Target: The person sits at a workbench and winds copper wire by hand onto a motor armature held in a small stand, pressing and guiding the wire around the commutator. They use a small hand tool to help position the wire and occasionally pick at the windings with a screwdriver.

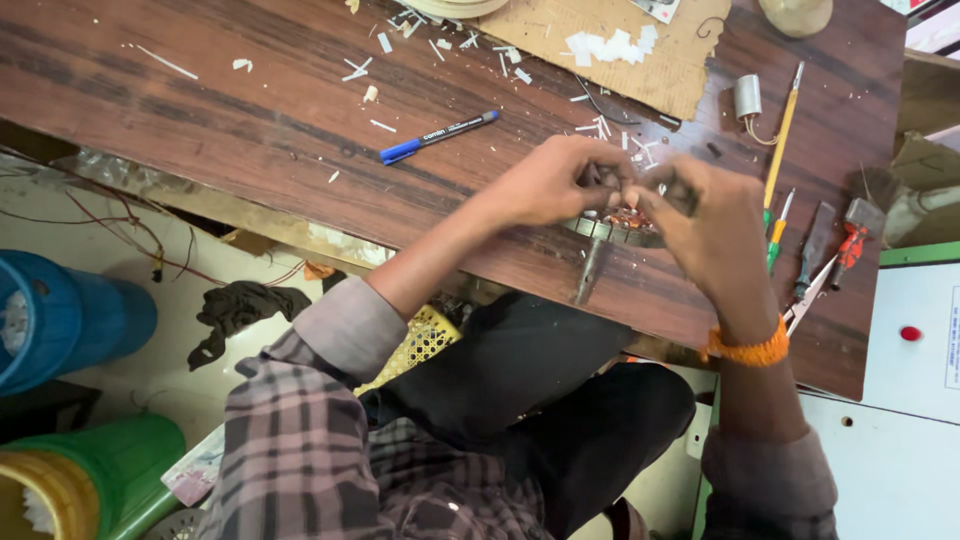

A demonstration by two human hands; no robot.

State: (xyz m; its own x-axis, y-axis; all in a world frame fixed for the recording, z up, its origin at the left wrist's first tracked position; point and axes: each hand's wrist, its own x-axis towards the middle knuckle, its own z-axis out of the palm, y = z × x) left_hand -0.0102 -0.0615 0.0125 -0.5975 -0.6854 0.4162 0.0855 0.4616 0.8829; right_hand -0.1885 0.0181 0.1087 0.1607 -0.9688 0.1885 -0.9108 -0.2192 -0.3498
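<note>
The person's left hand (pixel 555 180) and right hand (pixel 700 225) are drawn close together over the dark wooden counter (pixel 250 120), both pinched on a small round metal part with copper winding (pixel 622 222), probably a motor stator, though the fingers hide most of it. It lies at the counter's near edge. The step in hand looks like working the copper wires into place; the next move would call for fine fingertip control. Beyond the stator lie a blue marker pen (pixel 437 137), white scraps (pixel 610 45) and, to its right, a yellow-handled screwdriver (pixel 782 125).
</note>
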